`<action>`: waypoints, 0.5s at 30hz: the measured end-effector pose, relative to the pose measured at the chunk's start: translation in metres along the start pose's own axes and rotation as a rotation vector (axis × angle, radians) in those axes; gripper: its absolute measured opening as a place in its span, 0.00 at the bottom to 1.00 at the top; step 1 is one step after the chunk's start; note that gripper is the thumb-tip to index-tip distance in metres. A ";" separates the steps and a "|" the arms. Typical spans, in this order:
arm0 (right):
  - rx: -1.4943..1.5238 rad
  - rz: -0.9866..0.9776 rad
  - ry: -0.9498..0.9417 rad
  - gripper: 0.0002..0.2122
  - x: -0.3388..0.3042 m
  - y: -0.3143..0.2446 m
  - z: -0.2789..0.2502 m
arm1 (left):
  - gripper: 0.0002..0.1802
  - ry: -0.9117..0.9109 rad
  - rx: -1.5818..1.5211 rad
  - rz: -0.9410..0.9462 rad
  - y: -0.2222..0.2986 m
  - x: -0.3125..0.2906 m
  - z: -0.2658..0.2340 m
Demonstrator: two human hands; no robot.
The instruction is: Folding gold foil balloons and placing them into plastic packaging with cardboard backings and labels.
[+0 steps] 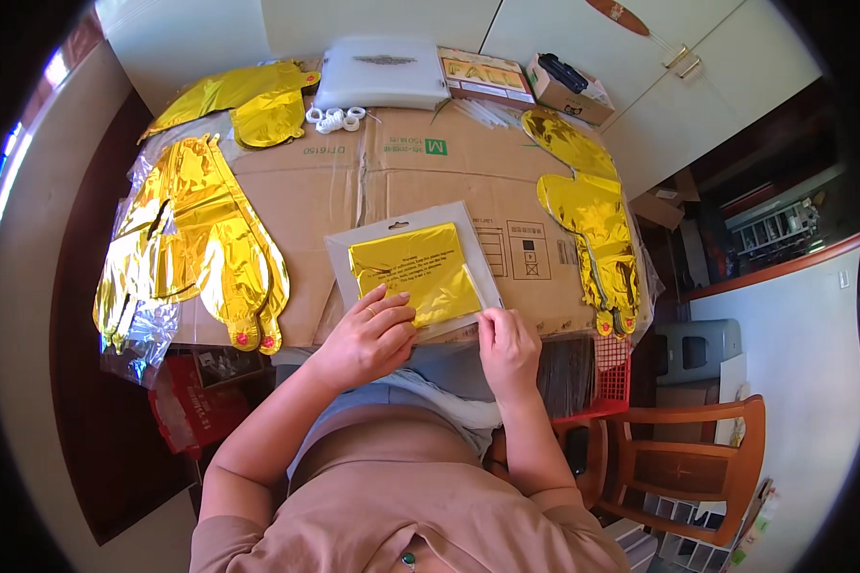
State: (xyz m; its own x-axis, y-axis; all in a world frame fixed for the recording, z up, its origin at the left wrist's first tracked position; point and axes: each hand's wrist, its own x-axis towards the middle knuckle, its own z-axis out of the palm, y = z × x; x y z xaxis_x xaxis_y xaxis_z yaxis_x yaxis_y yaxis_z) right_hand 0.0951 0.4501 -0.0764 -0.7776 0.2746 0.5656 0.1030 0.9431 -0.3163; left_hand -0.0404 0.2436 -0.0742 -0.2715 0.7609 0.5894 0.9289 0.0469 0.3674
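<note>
In front of me on the cardboard lies a clear plastic bag (339, 250) with a hang hole at its top edge. Inside it is a folded gold foil balloon (428, 277), under dark print. My left hand (371, 334) is at the bag's lower left, closed, its curled fingers pressing on the plastic and foil. At the lower right corner, my right hand (508, 351) pinches the bag's edge between thumb and fingertips. Flat gold foil balloons (229, 239) with red spots at their ends lie to the left, another gold foil balloon (592, 210) to the right.
Flattened cardboard (306, 205) covers the table. Along the back are more gold foil (268, 116), white ribbon rolls (334, 119), a translucent case (382, 81), clear sticks (483, 113) and a small carton (571, 91). A wooden chair (683, 415) and red basket (610, 374) stand right.
</note>
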 end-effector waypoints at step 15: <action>-0.020 -0.424 -0.191 0.15 0.037 0.037 -0.013 | 0.07 0.035 0.006 -0.026 -0.003 -0.003 0.003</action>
State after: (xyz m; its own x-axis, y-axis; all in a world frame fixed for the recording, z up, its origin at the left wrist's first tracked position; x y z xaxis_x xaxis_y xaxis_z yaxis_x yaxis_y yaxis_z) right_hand 0.0782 0.4974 -0.0572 -0.8540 -0.1734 0.4906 -0.2380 0.9686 -0.0721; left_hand -0.0412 0.2432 -0.0793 -0.3040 0.7360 0.6049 0.9230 0.0702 0.3784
